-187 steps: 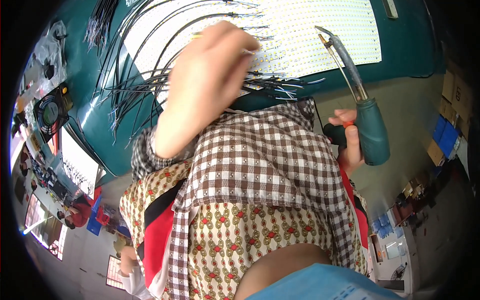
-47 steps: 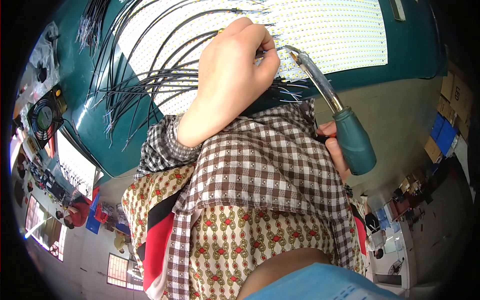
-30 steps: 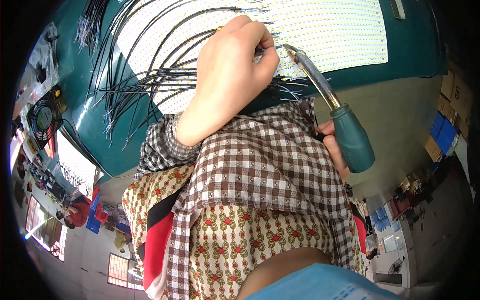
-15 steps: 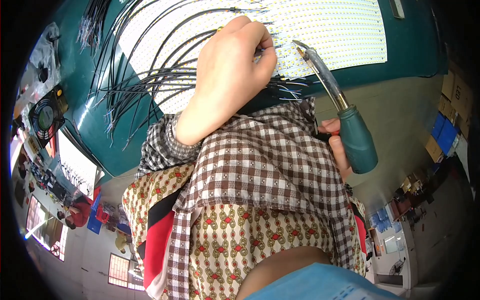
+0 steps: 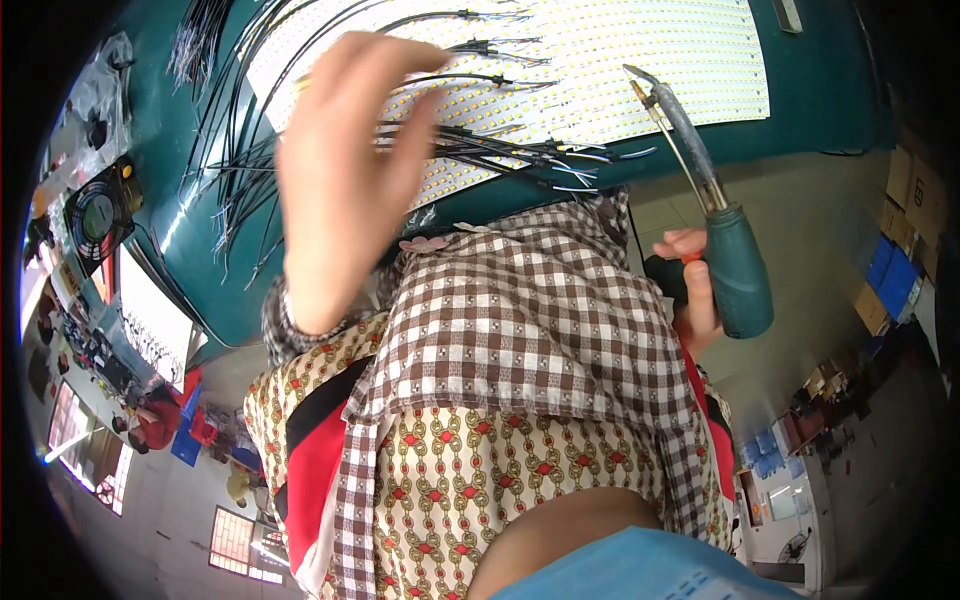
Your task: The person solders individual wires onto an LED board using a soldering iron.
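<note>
Head view: soldering gun (image 5: pixel 741 270) held up in my right hand (image 5: pixel 699 302), left hand (image 5: pixel 345 170) over the dark wires (image 5: pixel 498 80).
My right fingers wrap its grip, presumably keeping skin off the tip (image 5: pixel 645 80). My blurred left fingers are spread, pinching nothing visible; 1 wire bundle (image 5: pixel 548 150) lies along the white board (image 5: pixel 670 75)'s near edge, likely for easy reach.

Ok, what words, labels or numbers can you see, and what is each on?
Brown carton, right edge: dark printing, which I won't copy out.
Black fan, left: hub markings, if any, too small to read.
Green-handled soldering iron and white dotted panel: no readable lettering.
</note>
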The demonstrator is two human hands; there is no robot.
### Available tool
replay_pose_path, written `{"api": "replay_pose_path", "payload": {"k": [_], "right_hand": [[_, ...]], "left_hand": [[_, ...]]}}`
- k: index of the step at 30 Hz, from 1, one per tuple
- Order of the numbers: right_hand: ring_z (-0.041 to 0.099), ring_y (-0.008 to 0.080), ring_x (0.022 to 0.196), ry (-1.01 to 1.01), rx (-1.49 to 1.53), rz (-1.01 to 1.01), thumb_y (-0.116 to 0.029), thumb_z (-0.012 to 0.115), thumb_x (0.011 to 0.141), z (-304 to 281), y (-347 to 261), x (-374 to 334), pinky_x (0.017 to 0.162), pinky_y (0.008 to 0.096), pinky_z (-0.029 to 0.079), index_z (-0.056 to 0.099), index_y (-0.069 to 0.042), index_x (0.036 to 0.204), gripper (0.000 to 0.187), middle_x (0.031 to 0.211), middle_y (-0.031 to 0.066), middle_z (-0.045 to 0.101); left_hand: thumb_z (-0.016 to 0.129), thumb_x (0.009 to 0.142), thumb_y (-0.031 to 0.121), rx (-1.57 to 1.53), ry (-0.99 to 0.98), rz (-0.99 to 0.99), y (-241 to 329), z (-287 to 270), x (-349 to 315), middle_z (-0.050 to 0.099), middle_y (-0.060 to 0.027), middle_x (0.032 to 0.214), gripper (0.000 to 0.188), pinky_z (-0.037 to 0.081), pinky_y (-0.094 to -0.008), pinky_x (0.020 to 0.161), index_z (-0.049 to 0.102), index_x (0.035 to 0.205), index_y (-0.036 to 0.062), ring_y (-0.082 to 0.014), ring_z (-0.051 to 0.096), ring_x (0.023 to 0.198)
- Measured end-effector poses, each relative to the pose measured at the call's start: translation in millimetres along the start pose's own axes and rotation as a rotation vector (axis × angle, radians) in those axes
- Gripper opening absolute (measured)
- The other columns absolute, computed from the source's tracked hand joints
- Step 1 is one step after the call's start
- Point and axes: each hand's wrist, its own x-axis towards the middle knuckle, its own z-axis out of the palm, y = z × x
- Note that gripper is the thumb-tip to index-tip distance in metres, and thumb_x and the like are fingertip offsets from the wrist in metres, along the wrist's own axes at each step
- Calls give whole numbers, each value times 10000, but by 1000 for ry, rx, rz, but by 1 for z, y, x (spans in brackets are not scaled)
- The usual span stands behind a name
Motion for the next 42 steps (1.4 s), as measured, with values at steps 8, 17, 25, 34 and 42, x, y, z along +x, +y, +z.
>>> {"api": "replay_pose_path", "payload": {"k": [8, 17, 25, 34, 42], "right_hand": [[672, 268, 869, 120, 147, 23, -77, 659, 889, 1, 2, -11, 822, 395, 571, 621, 79, 1064, 237, 1007, 206, 654], [638, 277, 918, 18, 43, 8, -152, 541, 973, -10, 15, -15, 841, 411, 542, 503, 126, 1263, 403, 1055, 175, 612], [647, 277, 884, 46, 45, 31, -145, 557, 961, -8, 10, -13, 851, 413, 549, 575, 104, 1115, 293, 1043, 207, 618], [637, 273, 922, -4, 64, 32, -140, 545, 970, -7, 7, -22, 840, 399, 548, 570, 104, 1144, 300, 1089, 213, 618], [634, 268, 958, -56, -18, 91, -141, 511, 985, 3, -7, -21, 854, 393, 544, 558, 91, 1202, 320, 1150, 217, 617]], "left_hand": [[714, 797, 91, -54, -308, -87, 0, 22, -5, 611, -122, 831, 106, 490, -439, 677, 635, 848, 41, -346, 618, 781], [706, 827, 101, -74, -174, -97, 10, 26, -8, 608, -127, 871, 122, 489, -435, 674, 606, 850, 36, -353, 613, 788], [702, 871, 56, -14, -262, -37, -2, 22, -6, 621, -109, 905, 122, 511, -346, 726, 613, 926, -6, -268, 650, 823], [666, 838, 106, -125, -160, -161, 11, 56, -5, 634, -117, 836, 79, 503, -420, 648, 625, 869, 45, -342, 632, 743], [693, 795, 112, -179, -94, -218, 17, 64, -5, 613, -91, 826, 96, 494, -387, 618, 625, 829, 53, -281, 619, 666]]}}
